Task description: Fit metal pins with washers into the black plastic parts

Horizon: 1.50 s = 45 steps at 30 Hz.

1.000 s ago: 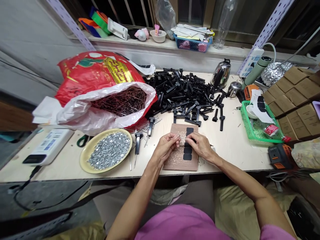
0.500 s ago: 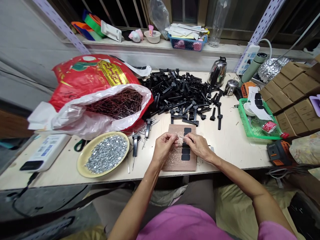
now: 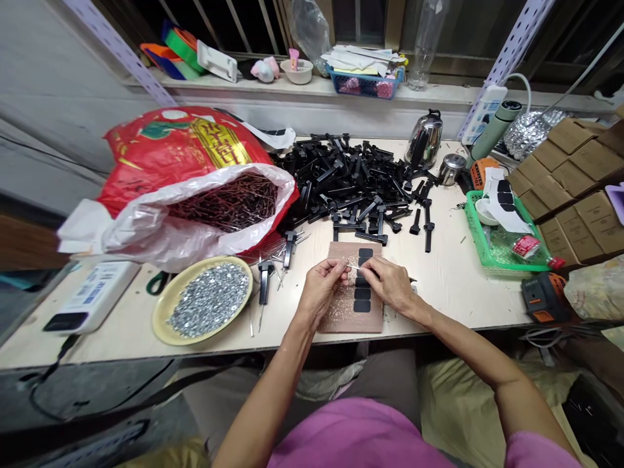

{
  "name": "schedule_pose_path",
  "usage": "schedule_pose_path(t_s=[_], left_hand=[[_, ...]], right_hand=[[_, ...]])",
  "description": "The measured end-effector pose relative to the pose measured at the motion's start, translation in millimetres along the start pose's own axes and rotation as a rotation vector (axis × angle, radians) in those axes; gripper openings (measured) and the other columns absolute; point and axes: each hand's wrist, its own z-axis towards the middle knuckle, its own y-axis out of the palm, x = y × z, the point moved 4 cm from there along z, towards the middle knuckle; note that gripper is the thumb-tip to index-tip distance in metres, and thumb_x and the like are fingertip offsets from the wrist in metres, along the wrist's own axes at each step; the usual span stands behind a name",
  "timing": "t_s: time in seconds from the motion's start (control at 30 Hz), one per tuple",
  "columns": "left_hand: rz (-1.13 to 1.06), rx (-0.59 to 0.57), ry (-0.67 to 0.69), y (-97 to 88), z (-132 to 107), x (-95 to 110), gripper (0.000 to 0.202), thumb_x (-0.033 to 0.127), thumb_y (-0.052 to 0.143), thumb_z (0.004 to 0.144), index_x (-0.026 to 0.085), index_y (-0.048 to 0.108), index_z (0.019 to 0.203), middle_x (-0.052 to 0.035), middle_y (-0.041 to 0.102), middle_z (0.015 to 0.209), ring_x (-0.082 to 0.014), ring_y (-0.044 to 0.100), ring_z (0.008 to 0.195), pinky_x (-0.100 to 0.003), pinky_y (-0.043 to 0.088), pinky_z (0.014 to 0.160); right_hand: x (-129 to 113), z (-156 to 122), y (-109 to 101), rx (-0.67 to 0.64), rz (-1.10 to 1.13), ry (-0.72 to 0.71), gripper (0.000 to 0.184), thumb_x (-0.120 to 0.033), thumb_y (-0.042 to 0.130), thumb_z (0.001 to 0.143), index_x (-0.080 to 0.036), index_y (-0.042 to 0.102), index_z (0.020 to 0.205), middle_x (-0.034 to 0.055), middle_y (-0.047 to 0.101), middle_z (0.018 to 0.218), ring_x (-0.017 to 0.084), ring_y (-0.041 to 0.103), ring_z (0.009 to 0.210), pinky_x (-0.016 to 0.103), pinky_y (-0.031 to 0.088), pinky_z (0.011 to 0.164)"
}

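My left hand and my right hand meet over a small brown board with black pads near the table's front edge. Both pinch the ends of a thin metal pin held level between them. A yellow plate heaped with small silver parts lies left of the board. Behind the board spreads a big pile of black plastic pieces. A red bag with a clear liner full of thin brown pins lies open at the left.
Two metal kettles stand at the back. A green basket and cardboard boxes fill the right side, with an orange power tool at the edge. A white device lies far left. The windowsill holds clutter.
Both hands stay together over the board with the pin; only the head view shifted slightly.
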Motion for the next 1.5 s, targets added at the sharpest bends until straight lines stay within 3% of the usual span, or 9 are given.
schedule_pose_path(t_s=[0.2, 0.43, 0.57, 0.77, 0.83, 1.0, 1.1, 1.37, 1.5], left_hand=[[0.255, -0.001, 0.098, -2.1, -1, 4, 0.035, 0.042, 0.079, 0.055, 0.014, 0.060, 0.064, 0.0037, 0.057, 0.054, -0.0067, 0.048, 0.046, -0.020, 0.039, 0.047], [0.576, 0.087, 0.365, 1.6, -11, 7, 0.018, 0.036, 0.063, 0.072, 0.018, 0.063, 0.069, 0.0031, 0.058, 0.058, -0.0104, 0.051, 0.053, -0.023, 0.041, 0.055], [0.585, 0.010, 0.312, 2.4, -5, 2, 0.020, 0.038, 0.061, 0.073, 0.018, 0.061, 0.068, 0.0026, 0.058, 0.058, -0.0109, 0.051, 0.051, -0.024, 0.042, 0.053], [0.698, 0.042, 0.500, 4.4, -10, 5, 0.014, 0.032, 0.061, 0.075, 0.019, 0.062, 0.068, -0.0006, 0.064, 0.070, -0.0140, 0.058, 0.067, -0.026, 0.046, 0.066], [0.642, 0.028, 0.452, 4.0, -11, 4, 0.017, 0.034, 0.063, 0.074, 0.019, 0.063, 0.067, -0.0002, 0.063, 0.067, -0.0137, 0.058, 0.065, -0.026, 0.046, 0.066], [0.209, -0.052, 0.080, 1.6, -2, -9, 0.034, 0.047, 0.071, 0.068, 0.014, 0.067, 0.073, -0.0002, 0.064, 0.063, -0.0099, 0.056, 0.056, -0.024, 0.047, 0.060], [0.026, -0.063, -0.047, 2.2, 3, -13, 0.034, 0.042, 0.078, 0.061, 0.011, 0.068, 0.072, -0.0009, 0.064, 0.060, -0.0084, 0.055, 0.054, -0.022, 0.048, 0.057], [-0.110, -0.032, -0.163, 4.1, 3, -14, 0.028, 0.036, 0.077, 0.067, 0.010, 0.070, 0.075, -0.0045, 0.067, 0.065, -0.0089, 0.059, 0.056, -0.022, 0.052, 0.058], [-0.105, -0.009, -0.155, 9.2, 1, -22, 0.031, 0.036, 0.082, 0.058, 0.013, 0.070, 0.074, -0.0046, 0.070, 0.073, -0.0093, 0.061, 0.062, -0.022, 0.053, 0.062]], right_hand=[[-5, -7, 3, 0.067, -0.254, -0.141, 0.033, -0.022, 0.037, 0.097, -0.018, 0.059, 0.074, 0.0036, 0.062, 0.071, 0.013, 0.055, 0.067, 0.026, 0.031, 0.059], [12, -1, 9, -0.148, 0.304, 0.171, 0.019, -0.026, 0.049, 0.092, -0.019, 0.059, 0.079, -0.0017, 0.064, 0.073, 0.010, 0.056, 0.064, 0.020, 0.037, 0.058], [10, -4, 2, -0.082, 0.214, 0.159, 0.014, -0.026, 0.050, 0.091, -0.020, 0.061, 0.087, 0.0013, 0.067, 0.087, 0.013, 0.059, 0.073, 0.023, 0.037, 0.063], [17, -4, 11, -0.177, 0.353, 0.230, 0.020, -0.027, 0.048, 0.090, -0.019, 0.060, 0.077, -0.0011, 0.064, 0.073, 0.011, 0.056, 0.065, 0.022, 0.036, 0.059], [21, -3, 10, -0.133, 0.349, 0.216, 0.018, -0.028, 0.050, 0.089, -0.020, 0.062, 0.078, -0.0008, 0.065, 0.076, 0.012, 0.056, 0.068, 0.022, 0.037, 0.062], [25, -5, 8, -0.089, 0.402, 0.175, 0.018, -0.029, 0.051, 0.088, -0.020, 0.064, 0.080, -0.0003, 0.067, 0.079, 0.013, 0.058, 0.071, 0.023, 0.039, 0.065], [27, -7, 7, -0.063, 0.434, 0.173, 0.019, -0.031, 0.051, 0.088, -0.019, 0.064, 0.080, 0.0001, 0.067, 0.079, 0.013, 0.058, 0.071, 0.024, 0.040, 0.066], [24, -11, 6, 0.027, 0.404, 0.150, 0.018, -0.031, 0.050, 0.089, -0.020, 0.062, 0.081, 0.0010, 0.067, 0.081, 0.014, 0.059, 0.074, 0.025, 0.043, 0.069], [21, -12, 8, 0.132, 0.371, 0.149, 0.016, -0.028, 0.048, 0.090, -0.021, 0.060, 0.082, 0.0021, 0.064, 0.082, 0.015, 0.059, 0.077, 0.027, 0.045, 0.072]])
